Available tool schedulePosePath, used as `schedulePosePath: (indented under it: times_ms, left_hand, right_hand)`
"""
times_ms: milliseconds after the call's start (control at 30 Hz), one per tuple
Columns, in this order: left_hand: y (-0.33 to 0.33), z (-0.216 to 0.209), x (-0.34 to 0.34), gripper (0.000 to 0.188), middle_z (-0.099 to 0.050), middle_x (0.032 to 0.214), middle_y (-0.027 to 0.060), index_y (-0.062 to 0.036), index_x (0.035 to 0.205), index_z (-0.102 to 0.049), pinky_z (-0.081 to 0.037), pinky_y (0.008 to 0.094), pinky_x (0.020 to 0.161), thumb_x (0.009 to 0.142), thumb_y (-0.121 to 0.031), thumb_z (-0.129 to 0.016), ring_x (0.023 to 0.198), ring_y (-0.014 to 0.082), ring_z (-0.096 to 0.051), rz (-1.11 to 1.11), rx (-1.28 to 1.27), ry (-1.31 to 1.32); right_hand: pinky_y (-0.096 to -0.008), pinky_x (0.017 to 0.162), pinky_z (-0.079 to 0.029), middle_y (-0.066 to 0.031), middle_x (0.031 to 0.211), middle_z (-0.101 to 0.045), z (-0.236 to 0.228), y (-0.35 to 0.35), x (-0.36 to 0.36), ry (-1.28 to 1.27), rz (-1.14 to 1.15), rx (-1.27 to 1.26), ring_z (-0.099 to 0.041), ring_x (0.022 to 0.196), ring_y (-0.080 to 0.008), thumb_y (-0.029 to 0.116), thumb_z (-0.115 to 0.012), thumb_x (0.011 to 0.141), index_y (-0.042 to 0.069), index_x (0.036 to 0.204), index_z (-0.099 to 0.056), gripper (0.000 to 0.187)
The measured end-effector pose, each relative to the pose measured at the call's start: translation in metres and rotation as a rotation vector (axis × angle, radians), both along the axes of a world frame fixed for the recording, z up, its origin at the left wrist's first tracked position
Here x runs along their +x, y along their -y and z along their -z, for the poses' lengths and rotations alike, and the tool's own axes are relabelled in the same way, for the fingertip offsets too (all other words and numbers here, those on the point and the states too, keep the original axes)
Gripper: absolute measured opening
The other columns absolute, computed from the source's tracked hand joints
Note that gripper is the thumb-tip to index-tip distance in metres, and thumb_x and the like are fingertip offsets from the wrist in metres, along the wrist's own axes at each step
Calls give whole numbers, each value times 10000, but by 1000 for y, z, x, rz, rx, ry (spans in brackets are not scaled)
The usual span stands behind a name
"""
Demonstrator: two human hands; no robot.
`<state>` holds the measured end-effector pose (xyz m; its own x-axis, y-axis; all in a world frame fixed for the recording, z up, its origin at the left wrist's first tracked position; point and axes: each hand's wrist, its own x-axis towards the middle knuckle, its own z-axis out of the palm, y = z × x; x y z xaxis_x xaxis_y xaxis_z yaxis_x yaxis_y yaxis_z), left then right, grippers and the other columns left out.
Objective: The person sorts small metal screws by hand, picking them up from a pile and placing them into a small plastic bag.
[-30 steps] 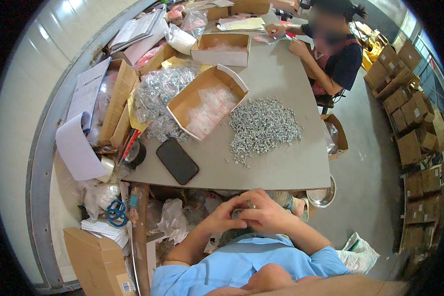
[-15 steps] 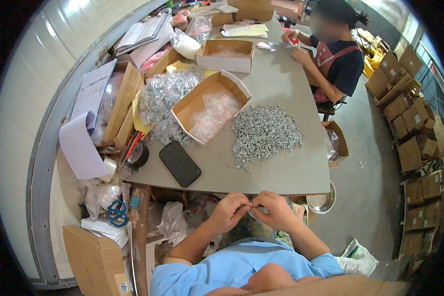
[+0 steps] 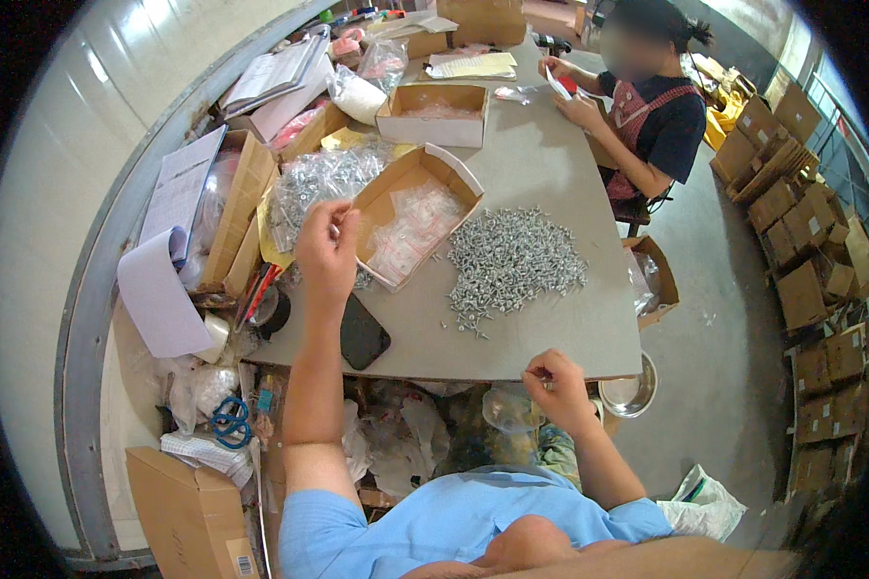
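While left hand (image 3: 326, 251) is alongside, box (image 3: 407, 179) points lengthwise far-right.

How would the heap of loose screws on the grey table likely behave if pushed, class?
The heap of loose screws would probably spread rather than slide as one block, since strays already lie around its edge. It may feel heavy for its size, as the pieces look metallic. Single screws might roll on the flat grey table, their shanks appearing slim.

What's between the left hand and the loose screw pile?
Head view: the open box holding small clear bags lies between the left hand and the screw pile.
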<state>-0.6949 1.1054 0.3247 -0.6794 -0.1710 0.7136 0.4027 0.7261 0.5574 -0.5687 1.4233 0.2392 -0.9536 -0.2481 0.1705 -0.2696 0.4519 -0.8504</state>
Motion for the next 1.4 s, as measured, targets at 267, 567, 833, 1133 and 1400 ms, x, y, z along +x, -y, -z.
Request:
schedulePosePath:
  times_ms: [267,567,833,1133,1400]
  left_hand:
    - [1,87,-78,151,-618,1017,181,-44,934,-640,-506,426,788,804,-114,-607,950,333,-608,171,-880,577]
    - [-8,79,-77,101,-623,767,181,-37,792,-594,-488,436,687,733,-94,-652,798,346,-627,76,-602,645]
    - [-4,55,-38,159,-604,696,116,-6,762,-561,-474,329,606,731,-103,-683,651,233,-594,251,-248,405]
    - [-36,82,67,110,-597,808,18,8,906,-639,-455,239,657,835,-75,-654,729,71,-540,466,499,649]
    - [-70,128,121,164,-602,840,11,3,1009,-640,-421,211,656,887,-100,-605,730,66,-511,554,560,728]
  right_hand:
    - [-417,840,-450,-138,990,-569,46,1,-34,-194,177,254,-533,978,-340,94,-638,760,62,941,-617,185]
    - [-422,792,-462,-139,919,-571,52,32,-81,-330,221,362,-548,905,-334,131,-636,761,62,868,-604,132]
    - [-430,730,-473,-131,864,-564,53,14,-70,-294,230,529,-557,847,-326,118,-627,747,73,819,-587,94]
    - [-425,760,-480,-159,999,-606,24,-104,-87,-259,759,573,-588,909,-341,10,-607,739,45,971,-593,235]
    - [-503,1116,-163,-165,1511,-203,30,23,-89,-180,12,736,-162,1396,-371,390,-589,848,73,1411,-336,694]
